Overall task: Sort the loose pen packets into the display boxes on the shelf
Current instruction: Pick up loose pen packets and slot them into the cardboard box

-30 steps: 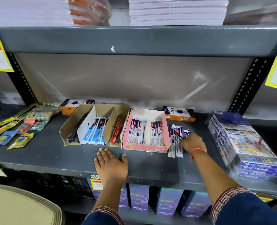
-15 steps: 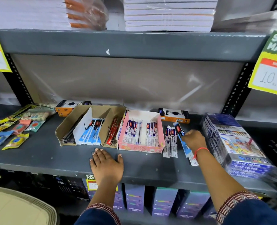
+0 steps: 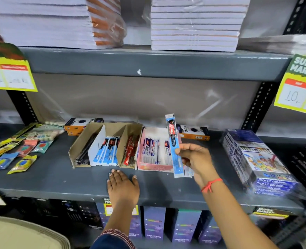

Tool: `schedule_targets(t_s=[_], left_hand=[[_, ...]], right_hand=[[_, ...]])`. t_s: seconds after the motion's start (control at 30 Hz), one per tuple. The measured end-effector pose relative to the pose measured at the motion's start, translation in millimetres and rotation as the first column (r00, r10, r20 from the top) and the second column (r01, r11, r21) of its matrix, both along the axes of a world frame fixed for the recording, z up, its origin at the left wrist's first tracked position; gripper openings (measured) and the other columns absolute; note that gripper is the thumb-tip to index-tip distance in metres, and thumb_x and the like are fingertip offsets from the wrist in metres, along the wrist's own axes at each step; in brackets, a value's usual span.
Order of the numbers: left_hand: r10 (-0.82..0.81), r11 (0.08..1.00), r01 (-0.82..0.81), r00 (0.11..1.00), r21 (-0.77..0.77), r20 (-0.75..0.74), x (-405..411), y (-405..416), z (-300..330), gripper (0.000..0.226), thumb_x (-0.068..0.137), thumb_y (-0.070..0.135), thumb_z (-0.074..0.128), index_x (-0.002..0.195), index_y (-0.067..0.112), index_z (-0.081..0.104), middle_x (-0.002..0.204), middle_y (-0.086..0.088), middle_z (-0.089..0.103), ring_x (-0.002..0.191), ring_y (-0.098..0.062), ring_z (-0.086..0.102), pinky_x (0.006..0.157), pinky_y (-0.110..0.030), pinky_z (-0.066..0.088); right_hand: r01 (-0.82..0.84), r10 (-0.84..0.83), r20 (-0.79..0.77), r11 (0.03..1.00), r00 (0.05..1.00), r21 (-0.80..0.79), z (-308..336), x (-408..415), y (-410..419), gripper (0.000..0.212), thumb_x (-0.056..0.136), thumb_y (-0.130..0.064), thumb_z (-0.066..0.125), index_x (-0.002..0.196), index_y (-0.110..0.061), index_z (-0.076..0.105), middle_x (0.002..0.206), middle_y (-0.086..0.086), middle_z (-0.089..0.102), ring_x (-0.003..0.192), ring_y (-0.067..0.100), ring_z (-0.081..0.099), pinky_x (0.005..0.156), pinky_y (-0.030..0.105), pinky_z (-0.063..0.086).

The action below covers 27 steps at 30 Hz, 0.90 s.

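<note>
My right hand (image 3: 196, 159) holds a long blue pen packet (image 3: 173, 144) upright in front of the pink display box (image 3: 149, 165). That pink box holds several white and blue pen packets. To its left stands a brown cardboard display box (image 3: 80, 146) with dark pens, blue packets (image 3: 106, 152) and red packets (image 3: 129, 151) in separate sections. A few loose packets (image 3: 188, 172) lie on the grey shelf (image 3: 58, 178) behind my right hand, mostly hidden. My left hand (image 3: 122, 187) rests flat on the shelf's front edge, holding nothing.
Wrapped colour-pencil boxes (image 3: 259, 162) are stacked at the right. Eraser and pencil packets (image 3: 21, 150) lie scattered at the left. Orange and black boxes (image 3: 195, 134) sit at the back. Notebook stacks (image 3: 193, 24) fill the shelf above, and yellow price tags (image 3: 299, 90) hang from it.
My right hand has picked one blue packet out of the loose pile and lifted it up and to the left, in front of the pink box. My left hand stays flat.
</note>
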<state>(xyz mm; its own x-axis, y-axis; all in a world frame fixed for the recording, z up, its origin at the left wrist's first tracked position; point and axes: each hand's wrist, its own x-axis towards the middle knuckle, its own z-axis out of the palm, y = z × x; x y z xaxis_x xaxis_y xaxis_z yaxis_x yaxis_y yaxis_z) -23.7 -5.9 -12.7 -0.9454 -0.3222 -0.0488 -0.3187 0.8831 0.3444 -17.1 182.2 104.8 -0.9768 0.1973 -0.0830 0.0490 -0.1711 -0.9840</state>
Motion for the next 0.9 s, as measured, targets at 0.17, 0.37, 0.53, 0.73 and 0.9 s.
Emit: schedule_targets(t_s=[0.17,0.37,0.53,0.73,0.9], left_hand=[[0.065,0.998,-0.064,0.997,0.013,-0.047,5.5,-49.6,5.6,0.065,0.098,0.037,0.024,0.146,-0.004,0.009,0.157,-0.02,0.008,0.146,-0.029,0.006,0.12,-0.038,0.003],[0.121,0.992,-0.121,0.992,-0.035,0.025,2.3,-114.5,10.5,0.065,0.098,0.034,0.027,0.145,-0.006,0.007,0.157,-0.022,0.005,0.146,-0.032,0.004,0.12,-0.04,0.003],[0.146,0.989,-0.145,0.988,-0.024,0.052,-7.2,-147.8,13.1,0.063,0.098,0.031,0.025,0.145,-0.005,0.005,0.157,-0.021,0.004,0.146,-0.032,0.004,0.12,-0.04,0.004],[0.098,0.995,-0.098,0.994,-0.006,0.041,-23.4,-167.8,4.8,0.063,0.099,0.032,0.021,0.146,-0.005,0.0,0.157,-0.021,-0.002,0.146,-0.03,0.0,0.12,-0.038,0.001],[0.089,0.996,-0.09,0.996,-0.018,-0.025,-26.7,-169.5,-6.2,0.063,0.099,0.033,0.02,0.145,-0.005,0.001,0.157,-0.022,0.0,0.146,-0.03,0.002,0.12,-0.038,0.0]], right_hand=[[-0.138,0.142,0.042,0.987,0.989,-0.078,0.3,2.9,-53.4,0.028,0.078,0.011,0.062,0.064,-0.013,0.067,0.046,-0.009,0.069,0.041,-0.001,0.061,0.041,0.009,0.047],[-0.204,0.208,0.075,0.977,0.975,-0.063,-9.3,-0.6,-105.8,0.025,0.08,0.008,0.063,0.066,-0.013,0.067,0.047,-0.009,0.07,0.04,-0.002,0.061,0.041,0.008,0.047],[-0.193,0.194,0.134,0.981,0.972,-0.02,-9.0,-12.2,-138.4,0.024,0.08,0.007,0.063,0.067,-0.013,0.066,0.047,-0.007,0.067,0.045,0.006,0.057,0.043,0.012,0.046],[-0.11,0.079,0.21,0.983,0.975,0.143,-9.4,-57.4,-175.4,0.03,0.078,0.014,0.061,0.061,-0.011,0.053,0.059,0.009,0.055,0.046,0.014,0.045,0.037,0.016,0.04],[-0.074,-0.017,0.206,0.902,0.978,0.425,-19.5,-105.6,-202.9,0.029,0.076,0.008,0.062,0.059,-0.014,0.058,0.083,0.019,0.068,0.086,0.034,0.067,0.081,0.042,0.056]])
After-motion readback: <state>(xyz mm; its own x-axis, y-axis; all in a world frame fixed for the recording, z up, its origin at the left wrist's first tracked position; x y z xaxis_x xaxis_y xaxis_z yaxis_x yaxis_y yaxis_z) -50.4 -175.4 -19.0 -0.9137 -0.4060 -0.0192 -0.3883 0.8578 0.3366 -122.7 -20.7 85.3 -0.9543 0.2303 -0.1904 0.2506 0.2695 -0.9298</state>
